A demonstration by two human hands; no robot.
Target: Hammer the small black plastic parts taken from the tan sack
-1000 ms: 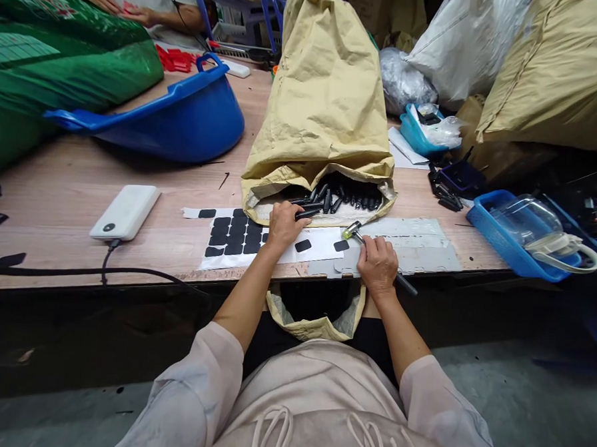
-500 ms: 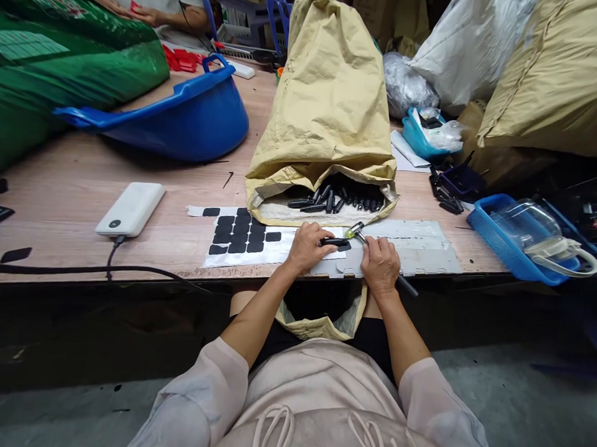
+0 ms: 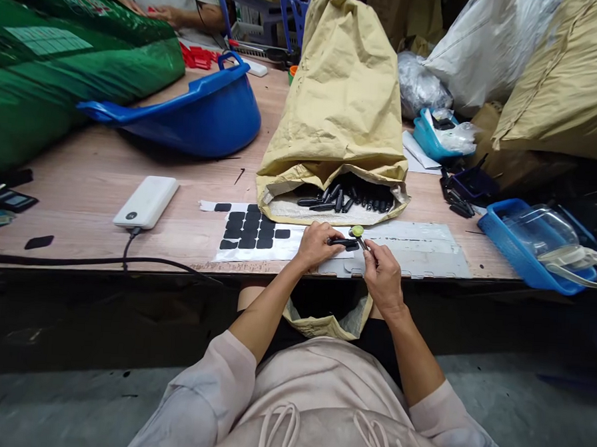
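Tan sack: lies along the bench (image 3: pixel 195 178), the sack (image 3: pixel 345 106) with its mouth towards the worker's side, which keeps the contents in easy reach.
Loose black pieces: a heap (image 3: pixel 340 200) just inside the sack's mouth.
Left hand: just in front of the sack's mouth, the hand (image 3: pixel 318 244) has fingers and thumb pinched closed on a slim black piece (image 3: pixel 346 242), one end poking out, seemingly to leave it exposed.
Right hand: in front of the sack and rightward, the hand (image 3: pixel 384 275) is closed round a yellow-faced hammer (image 3: pixel 358 232), held near its head, I'd guess for control.
Grey board: before the sack, the board (image 3: pixel 422 250) perhaps shields the wood.
Black-pad sheet: front-left of the sack, the sheet (image 3: pixel 249 229) lies flat.
Lap bag: below the sack, the bag (image 3: pixel 318 328) gapes upwards, handy for dropping things in.
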